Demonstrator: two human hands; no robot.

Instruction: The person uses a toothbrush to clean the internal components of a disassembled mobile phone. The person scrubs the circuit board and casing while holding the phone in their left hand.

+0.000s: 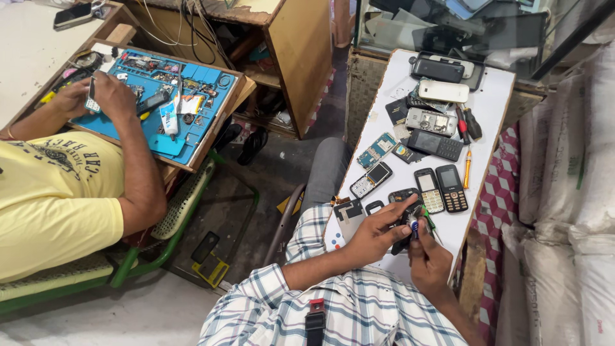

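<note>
My left hand (375,234) grips a small dark phone (402,197) at the near end of a white board (493,96) that rests across my lap. Close beside it, my right hand (428,259) pinches a small screwdriver (417,225) with a blue and green handle, its tip at the phone. Just beyond my fingers lie two black keypad phones (442,189) side by side, and a slim phone (371,179) lies to their left.
Farther up the board are more phones, a circuit board (377,149), phone shells and screwdrivers (467,168). At left a person in a yellow shirt (57,198) works over a blue repair mat (160,96) on a wooden desk. White sacks (576,192) stand at right.
</note>
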